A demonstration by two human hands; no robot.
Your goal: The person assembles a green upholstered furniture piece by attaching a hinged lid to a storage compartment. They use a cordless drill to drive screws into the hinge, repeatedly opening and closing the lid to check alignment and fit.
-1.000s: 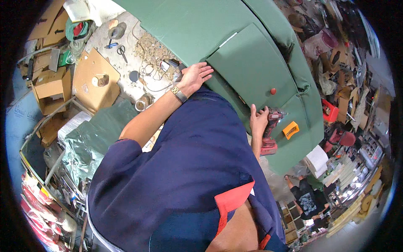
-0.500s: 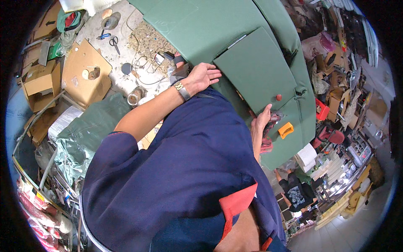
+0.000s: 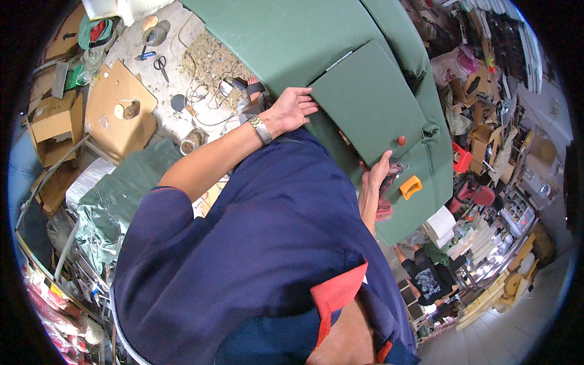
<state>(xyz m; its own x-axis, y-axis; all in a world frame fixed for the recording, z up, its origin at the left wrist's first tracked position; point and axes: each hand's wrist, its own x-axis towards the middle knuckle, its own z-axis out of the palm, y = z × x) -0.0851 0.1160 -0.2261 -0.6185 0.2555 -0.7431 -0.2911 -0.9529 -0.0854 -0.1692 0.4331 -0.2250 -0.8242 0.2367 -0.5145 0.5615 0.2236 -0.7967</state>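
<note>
Cluttered workshop floor all around, grey and stained, littered with wire and scraps. At 12 o'clock, a big green upholstered piece, with a flat green panel lying on it just right of centre. Left hand at about 12 o'clock from the middle, palm down, fingers spread flat and pressed on the near edge of the panel, gripping nothing; a metal watch on the wrist. Right hand at 3 o'clock, low on the panel's lower corner, fingers curled around a red tool; most of the tool hidden behind the hand, so how tight the grip is cannot be told. Small red knob on the green cloth just above that hand, an orange block just beside it at 3 o'clock. Dark blue shirt with a red collar edge filling the lower middle. At 10 o'clock, flattened cardboard and boxes, scissors on the floor at 11 o'clock, a roll of tape nearby. Crumpled green sheet at 9 o'clock. At 4 o'clock, another person in a dark printed top, well apart, among stacked goods.
</note>
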